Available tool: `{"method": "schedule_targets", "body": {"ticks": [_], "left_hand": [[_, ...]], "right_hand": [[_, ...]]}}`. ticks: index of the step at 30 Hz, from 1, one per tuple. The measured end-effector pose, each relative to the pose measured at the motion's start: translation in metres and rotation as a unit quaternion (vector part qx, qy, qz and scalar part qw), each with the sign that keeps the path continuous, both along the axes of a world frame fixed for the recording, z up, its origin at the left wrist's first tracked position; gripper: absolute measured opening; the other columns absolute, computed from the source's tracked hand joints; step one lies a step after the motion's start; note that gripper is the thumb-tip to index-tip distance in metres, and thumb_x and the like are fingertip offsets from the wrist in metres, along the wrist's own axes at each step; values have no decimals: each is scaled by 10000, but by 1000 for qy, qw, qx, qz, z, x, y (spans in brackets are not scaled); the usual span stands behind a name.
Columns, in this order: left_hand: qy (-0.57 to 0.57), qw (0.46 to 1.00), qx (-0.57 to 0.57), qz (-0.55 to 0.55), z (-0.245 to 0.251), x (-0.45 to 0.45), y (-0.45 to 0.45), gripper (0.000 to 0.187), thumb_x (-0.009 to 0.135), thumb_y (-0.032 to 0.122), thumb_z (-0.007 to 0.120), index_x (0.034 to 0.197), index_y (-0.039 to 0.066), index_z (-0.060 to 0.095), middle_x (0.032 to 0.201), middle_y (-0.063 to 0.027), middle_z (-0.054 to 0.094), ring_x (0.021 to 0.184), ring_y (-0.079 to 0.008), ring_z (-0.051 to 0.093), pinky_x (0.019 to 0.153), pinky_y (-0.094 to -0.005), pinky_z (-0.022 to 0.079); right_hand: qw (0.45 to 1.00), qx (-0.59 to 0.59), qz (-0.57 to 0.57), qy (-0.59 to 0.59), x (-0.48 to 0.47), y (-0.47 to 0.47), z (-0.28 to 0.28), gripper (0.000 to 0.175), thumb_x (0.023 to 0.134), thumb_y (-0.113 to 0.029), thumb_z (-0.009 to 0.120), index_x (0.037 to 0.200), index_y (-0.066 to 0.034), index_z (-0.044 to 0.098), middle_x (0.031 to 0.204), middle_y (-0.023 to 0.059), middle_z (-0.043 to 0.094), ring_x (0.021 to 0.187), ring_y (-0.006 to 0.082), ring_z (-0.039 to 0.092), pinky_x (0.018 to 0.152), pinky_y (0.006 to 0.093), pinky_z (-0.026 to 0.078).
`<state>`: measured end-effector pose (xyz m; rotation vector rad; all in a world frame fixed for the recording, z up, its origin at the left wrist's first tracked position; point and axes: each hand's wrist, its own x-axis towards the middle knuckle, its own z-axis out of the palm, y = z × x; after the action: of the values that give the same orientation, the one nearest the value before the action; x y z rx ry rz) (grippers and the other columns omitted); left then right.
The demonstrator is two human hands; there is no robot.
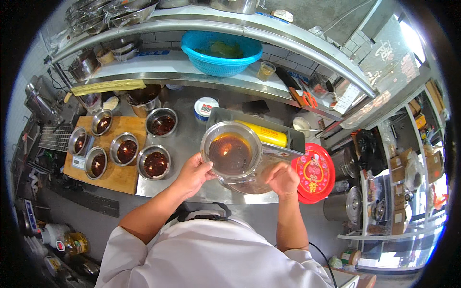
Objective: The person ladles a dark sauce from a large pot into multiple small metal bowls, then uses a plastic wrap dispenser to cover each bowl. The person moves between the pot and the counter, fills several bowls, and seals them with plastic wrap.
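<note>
My left hand [194, 175] grips the left rim of a round metal bowl [231, 149] holding dark brown liquid. Clear plastic film [236, 180] shows along the bowl's lower edge; it seems to stretch over the top as well. To the right of the bowl is my right hand [283, 179], blurred, its fingers curled; whether they pinch any film cannot be told. Behind the bowl, a yellow roll [265, 134] lies in a long grey box [298, 139]. Beneath both hands is a round, shiny surface that is partly hidden.
Several metal bowls of dark red-brown sauce stand at left, some on a wooden board [119, 178] near a small scale [78, 162]. Red round trays [313, 172] overlap the counter's right edge. A shelf above holds a blue basket [221, 54], a knife [290, 86] and orange-handled scissors [309, 100].
</note>
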<state>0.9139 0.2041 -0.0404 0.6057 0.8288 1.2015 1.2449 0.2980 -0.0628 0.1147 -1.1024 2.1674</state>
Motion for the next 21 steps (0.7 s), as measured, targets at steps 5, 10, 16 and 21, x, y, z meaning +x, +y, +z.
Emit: {"method": "schedule_targets", "body": {"ticks": [5,10,16,21], "left_hand": [[-48,998,7,39,11,-40,-8,248,1011,78,516,1259,67,529,1177,-93,662,1054,-212,669,964,-444,554],[-4,990,4,137,21,-93,-11,191,1002,49,509,1191,47,541,1110,-85,654,989,-201,674,930,-417,564],[32,971,30,235,27,-177,18,157,996,50,516,1145,12,548,1024,-94,628,865,-167,649,868,-373,589],[119,950,37,285,39,-273,130,209,987,50,521,1176,-37,502,1048,-137,576,857,-198,635,874,-412,618]], "right_hand": [[974,-84,-31,-206,-101,-8,-15,373,920,-267,678,1135,37,697,1155,178,708,1152,315,631,1072,477,436],[942,122,124,-286,-184,-21,20,376,918,-182,702,1226,29,654,1256,138,674,1206,260,610,1021,387,471],[930,136,3,-341,-290,4,3,371,950,-60,620,1318,-19,593,1085,24,652,1004,114,607,901,288,496],[869,153,-10,-471,-285,-2,-48,289,974,-48,611,1261,-51,649,1012,-6,677,903,77,608,814,256,508]]}}
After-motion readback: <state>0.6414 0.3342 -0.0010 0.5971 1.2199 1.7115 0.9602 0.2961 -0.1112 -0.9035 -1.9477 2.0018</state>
